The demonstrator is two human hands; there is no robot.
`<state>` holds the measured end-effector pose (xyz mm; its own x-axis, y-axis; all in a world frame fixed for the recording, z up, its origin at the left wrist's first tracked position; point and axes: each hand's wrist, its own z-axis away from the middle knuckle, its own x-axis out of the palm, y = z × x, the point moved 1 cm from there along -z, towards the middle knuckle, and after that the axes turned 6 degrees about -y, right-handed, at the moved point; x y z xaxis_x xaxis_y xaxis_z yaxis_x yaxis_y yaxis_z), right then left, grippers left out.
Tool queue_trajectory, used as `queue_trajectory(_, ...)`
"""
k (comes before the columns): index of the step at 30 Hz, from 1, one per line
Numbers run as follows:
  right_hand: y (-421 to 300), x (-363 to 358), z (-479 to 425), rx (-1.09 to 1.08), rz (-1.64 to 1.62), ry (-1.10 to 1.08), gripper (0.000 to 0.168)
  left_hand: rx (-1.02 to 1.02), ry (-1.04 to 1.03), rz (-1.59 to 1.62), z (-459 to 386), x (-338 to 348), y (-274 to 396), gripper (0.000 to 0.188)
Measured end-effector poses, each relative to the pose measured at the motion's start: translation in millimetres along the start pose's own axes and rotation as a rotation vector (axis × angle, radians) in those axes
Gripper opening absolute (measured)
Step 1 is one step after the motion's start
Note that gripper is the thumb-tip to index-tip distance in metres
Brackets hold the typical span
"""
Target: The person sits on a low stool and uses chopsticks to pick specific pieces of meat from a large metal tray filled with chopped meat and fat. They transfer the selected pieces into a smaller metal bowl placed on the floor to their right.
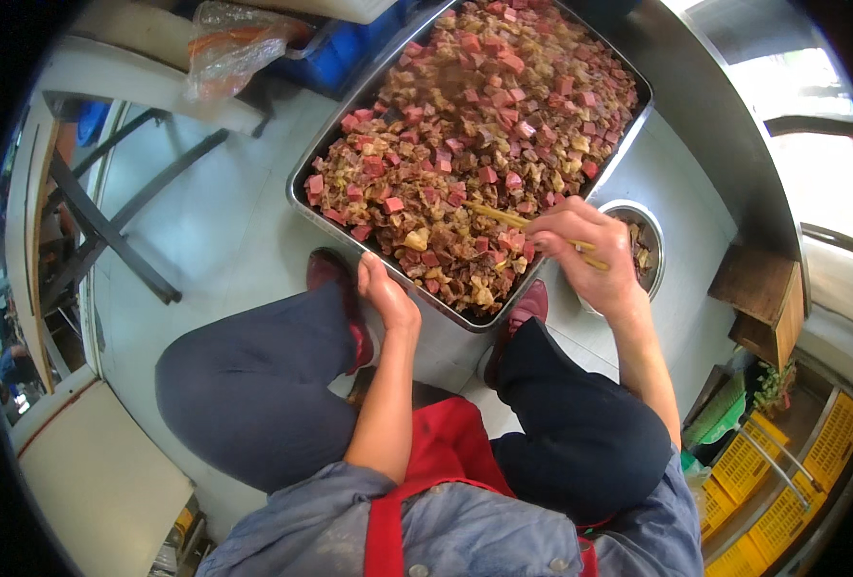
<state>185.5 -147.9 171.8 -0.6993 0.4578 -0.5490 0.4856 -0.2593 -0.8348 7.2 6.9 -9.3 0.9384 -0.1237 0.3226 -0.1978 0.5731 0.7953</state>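
A large metal tray (334, 229) in front of me is heaped with pink meat cubes (488, 174) mixed with brown and pale chopped pieces (462, 249). My right hand (591, 249), over the tray's right side, holds a pair of wooden chopsticks (502, 216). Their tips reach into the mixture near the middle of the tray's near half. Against the near rim rests my left hand (389, 292), its thumb side at the metal edge and its fingers mostly hidden from view; whether it grips the rim is unclear.
Right of the tray, a round metal bowl (659, 249) on the tiled floor (253, 202) holds dark pieces. Crossed dark metal legs (120, 231) stand left. Farther right are a wooden box (758, 288), a green broom (718, 418) and yellow crates (747, 461). A blue crate (340, 54) sits behind.
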Motion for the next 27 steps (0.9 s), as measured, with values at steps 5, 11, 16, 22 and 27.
queue_trajectory(5,22.5,34.9,-15.1,-0.08,0.084,-0.098,0.01,0.018,-0.002,-0.025,1.7,4.4,1.0,0.031)
queue_trajectory(11,44.6,27.5,-10.3,0.001,0.206,0.21,0.008,0.022,0.004,-0.065,0.1,-4.8,1.7,0.031)
queue_trajectory(16,44.1,-3.2,10.6,0.104,0.145,0.385,0.007,-0.011,-0.007,-0.056,4.4,6.3,11.2,0.03)
queue_trajectory(22,26.9,-2.2,20.8,0.163,0.083,0.291,0.013,-0.016,-0.04,-0.04,4.5,2.5,10.4,0.028)
queue_trajectory(27,29.5,26.0,3.9,0.013,0.098,0.045,0.005,-0.017,-0.061,-0.018,2.4,1.3,6.8,0.027)
